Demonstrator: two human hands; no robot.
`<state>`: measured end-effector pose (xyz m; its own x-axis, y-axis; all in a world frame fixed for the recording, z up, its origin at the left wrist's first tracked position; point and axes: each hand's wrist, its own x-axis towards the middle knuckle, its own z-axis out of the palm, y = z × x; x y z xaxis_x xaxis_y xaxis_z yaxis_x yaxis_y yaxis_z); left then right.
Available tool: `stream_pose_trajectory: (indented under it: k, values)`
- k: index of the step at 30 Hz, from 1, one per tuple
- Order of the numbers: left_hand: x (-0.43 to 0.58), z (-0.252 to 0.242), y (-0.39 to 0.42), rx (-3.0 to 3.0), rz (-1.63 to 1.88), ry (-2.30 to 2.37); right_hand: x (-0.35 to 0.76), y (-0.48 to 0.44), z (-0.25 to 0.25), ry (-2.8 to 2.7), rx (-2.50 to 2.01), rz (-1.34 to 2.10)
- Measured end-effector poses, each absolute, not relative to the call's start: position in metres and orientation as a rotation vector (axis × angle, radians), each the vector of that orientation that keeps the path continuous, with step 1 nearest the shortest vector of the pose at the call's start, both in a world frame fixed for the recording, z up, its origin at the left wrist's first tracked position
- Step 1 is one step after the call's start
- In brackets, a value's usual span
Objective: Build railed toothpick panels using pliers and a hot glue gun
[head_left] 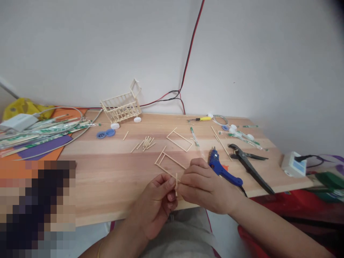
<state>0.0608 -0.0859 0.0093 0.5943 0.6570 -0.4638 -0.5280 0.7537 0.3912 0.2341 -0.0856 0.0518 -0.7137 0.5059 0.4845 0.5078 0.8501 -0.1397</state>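
Note:
Above the table's near edge, my left hand (pixel 161 193) pinches a short wooden stick (pixel 176 184) between thumb and fingers. My right hand (pixel 200 184) is closed close beside it, on the near end of a frame of thin wooden sticks (pixel 167 173); its fingers hide part of that end. A second stick frame (pixel 179 140) lies flat beyond my hands. To its left is a small pile of short cut sticks (pixel 147 142). A blue glue gun (pixel 224 170) rests just right of my right hand, with a black-handled cutter (pixel 249 166) alongside.
A small slatted stick structure (pixel 120 107) stands against the wall. Blue caps (pixel 110 132) and white caps (pixel 115 126) lie near it. At left are wrapped sticks (pixel 51 130) and a white charger (pixel 18 122). A yellow-handled tool (pixel 203 118) and power box (pixel 294 165) are on the right.

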Motion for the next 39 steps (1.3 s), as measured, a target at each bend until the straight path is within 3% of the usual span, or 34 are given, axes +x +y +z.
stream_pose_trajectory:
  k: [4,10,14,26,39]
  values:
    - [0.049,0.007,-0.082,0.452,0.630,0.756,0.232,-0.073,0.051,-2.500,-0.714,-0.036]
    - [0.022,-0.001,-0.064,1.941,0.788,1.020,0.231,-0.045,0.041,-2.656,-0.801,-0.135]
    - [0.019,-0.024,-0.056,2.465,0.808,1.104,0.229,-0.029,0.024,-2.711,-0.787,-0.198]
    - [0.014,-0.038,-0.055,2.669,0.620,1.083,0.226,-0.024,0.006,-2.704,-0.838,-0.091]
    - [0.015,-0.036,-0.052,2.670,0.681,1.060,0.223,-0.018,0.005,-2.704,-0.895,-0.005]
